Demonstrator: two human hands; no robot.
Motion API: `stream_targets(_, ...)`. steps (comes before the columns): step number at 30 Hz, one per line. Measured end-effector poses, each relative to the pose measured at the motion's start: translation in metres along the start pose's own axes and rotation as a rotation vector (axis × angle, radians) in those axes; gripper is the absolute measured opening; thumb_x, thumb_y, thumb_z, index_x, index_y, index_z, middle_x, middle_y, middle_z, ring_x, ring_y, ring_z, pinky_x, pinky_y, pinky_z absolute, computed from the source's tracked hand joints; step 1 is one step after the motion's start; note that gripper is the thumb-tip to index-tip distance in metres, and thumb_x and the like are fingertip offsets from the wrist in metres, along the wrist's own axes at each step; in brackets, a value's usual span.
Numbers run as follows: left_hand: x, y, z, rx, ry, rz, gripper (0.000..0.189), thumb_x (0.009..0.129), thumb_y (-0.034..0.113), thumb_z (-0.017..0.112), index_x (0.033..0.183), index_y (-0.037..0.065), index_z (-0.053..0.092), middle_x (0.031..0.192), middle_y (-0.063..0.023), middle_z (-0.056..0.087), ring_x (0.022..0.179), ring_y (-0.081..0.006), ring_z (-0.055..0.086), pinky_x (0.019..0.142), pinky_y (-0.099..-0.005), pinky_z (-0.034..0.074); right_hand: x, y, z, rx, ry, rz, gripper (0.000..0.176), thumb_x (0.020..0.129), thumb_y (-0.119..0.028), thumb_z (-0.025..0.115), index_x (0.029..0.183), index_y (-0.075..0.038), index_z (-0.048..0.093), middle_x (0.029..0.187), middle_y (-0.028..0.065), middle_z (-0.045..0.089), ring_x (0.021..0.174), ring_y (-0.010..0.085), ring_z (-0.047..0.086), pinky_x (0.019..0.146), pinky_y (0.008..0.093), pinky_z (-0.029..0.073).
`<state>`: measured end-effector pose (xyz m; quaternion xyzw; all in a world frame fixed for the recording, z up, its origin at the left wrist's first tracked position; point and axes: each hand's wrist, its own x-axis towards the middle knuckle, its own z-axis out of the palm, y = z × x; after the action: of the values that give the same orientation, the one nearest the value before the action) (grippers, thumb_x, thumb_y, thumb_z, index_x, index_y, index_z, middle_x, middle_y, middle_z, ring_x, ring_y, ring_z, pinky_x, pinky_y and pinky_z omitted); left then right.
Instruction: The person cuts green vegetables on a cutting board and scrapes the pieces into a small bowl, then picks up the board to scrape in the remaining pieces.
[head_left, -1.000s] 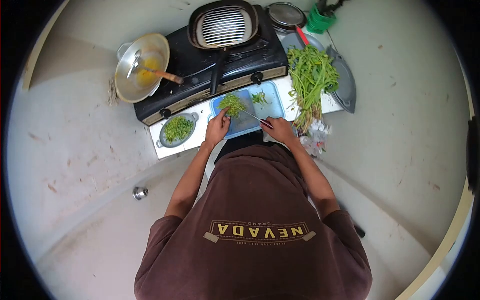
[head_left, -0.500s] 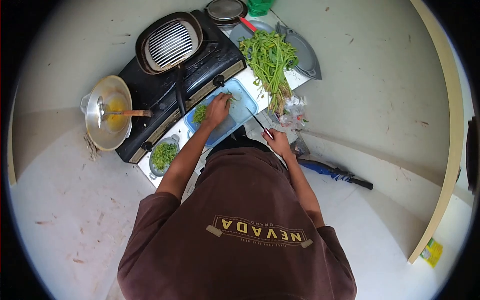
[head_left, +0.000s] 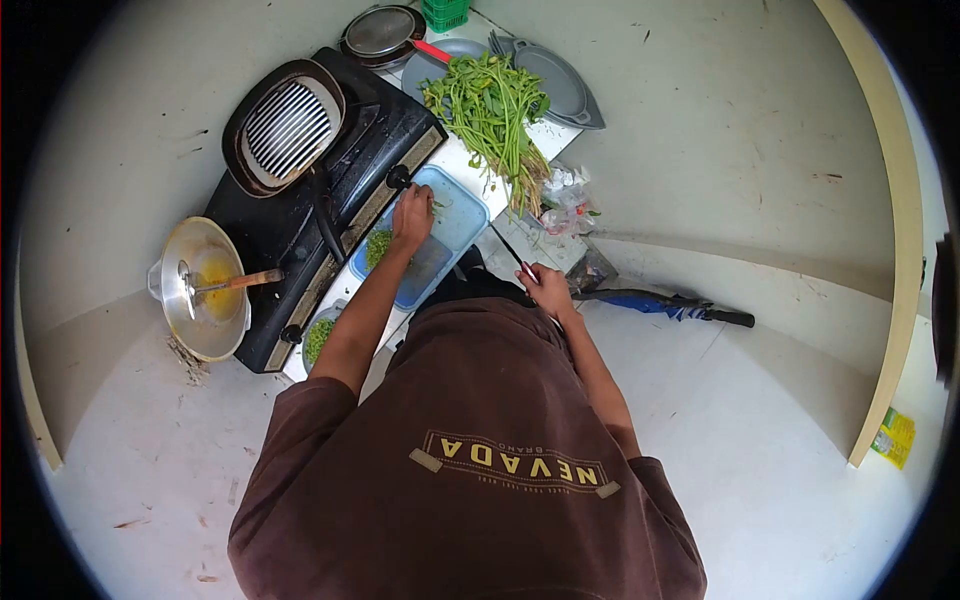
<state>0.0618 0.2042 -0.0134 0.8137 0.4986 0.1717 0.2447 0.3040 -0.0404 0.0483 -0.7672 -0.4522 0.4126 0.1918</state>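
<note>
A knife (head_left: pixel 505 243) with a dark blade and a reddish handle is gripped in my right hand (head_left: pixel 545 288). Its blade points up and left, just beyond the right end of a light-blue plastic tray (head_left: pixel 470 232). Over the middle of that tray is my left hand (head_left: pixel 412 214), fingers curled down with a few green bits at their tips. Chopped greens (head_left: pixel 378 247) lie heaped in the tray, left of this hand. A large bunch of leafy green stalks (head_left: pixel 500 120) rests behind the tray, roots toward me.
A black gas stove (head_left: pixel 370 130) carries a grill pan (head_left: pixel 290 130) and a pot with yellow liquid (head_left: pixel 213 290). A small bowl of chopped greens (head_left: pixel 318 338) is partly behind my left arm. Grey plates (head_left: pixel 550 80), plastic bags (head_left: pixel 570 205) and a blue umbrella (head_left: pixel 650 303) are also around.
The camera view has turned, so the stove and counter appear farther left. My left hand stays over the tray, and my right hand still holds the knife beside it.
</note>
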Motion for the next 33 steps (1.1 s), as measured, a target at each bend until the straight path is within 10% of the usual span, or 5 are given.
stream_targets(12,0.001,0.007,0.005,0.118,-0.213,0.281,0.014,0.092,0.008,0.062,0.105,0.010,0.067,0.109,-0.0101,0.064,0.105,-0.0335,0.061,0.089,-0.0465,0.048,0.029,0.001,0.002,-0.090,-0.018,-0.042,0.044,0.099,-0.043,0.065,0.093,0.000,0.071,0.071,0.0198,0.072,0.071,0.0375,0.074,0.075,0.0463,0.057)
stream_targets(21,-0.004,-0.003,0.013,0.152,-0.154,0.249,0.018,0.087,-0.001,0.063,0.105,0.005,0.066,0.108,-0.0148,0.065,0.107,-0.0347,0.061,0.091,-0.0475,0.049,0.037,-0.012,-0.007,0.005,-0.070,-0.009,0.043,0.100,-0.043,0.065,0.092,0.000,0.071,0.069,0.0170,0.071,0.068,0.0302,0.075,0.071,0.0422,0.056)
stream_targets(33,-0.025,0.063,-0.054,-1.315,-0.110,-0.497,0.016,0.104,0.016,0.064,0.117,0.008,0.069,0.110,0.0019,0.069,0.090,-0.0076,0.056,0.081,-0.0275,0.047,0.083,-0.068,-0.007,0.660,-0.181,-0.007,0.037,0.107,-0.036,0.061,0.114,-0.001,0.062,0.099,0.0107,0.076,0.081,0.0166,0.072,0.073,0.0314,0.059)
